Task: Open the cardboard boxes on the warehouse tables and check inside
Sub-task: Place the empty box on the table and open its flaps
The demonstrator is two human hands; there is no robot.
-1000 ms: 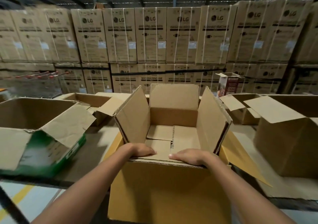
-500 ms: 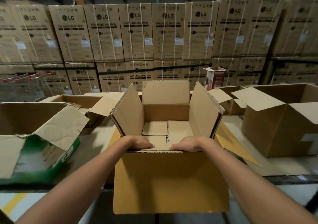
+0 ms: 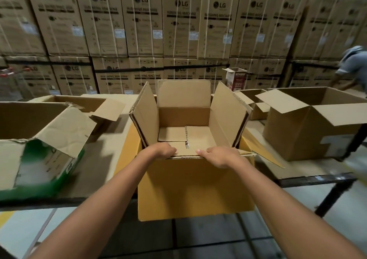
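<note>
Cardboard-lined tabletop [image 3: 103,159] on a dark metal frame [image 3: 335,195], spanning the middle of the frame. At centre, open plain box [image 3: 190,189] projecting past the near edge; at left, torn open box with green print [image 3: 61,135], with another open box [image 3: 79,103] just behind it. At right, large open box [image 3: 297,133], smaller open box [image 3: 258,113] behind it, and small upright printed carton [image 3: 236,79] at centre-right rear.
</note>
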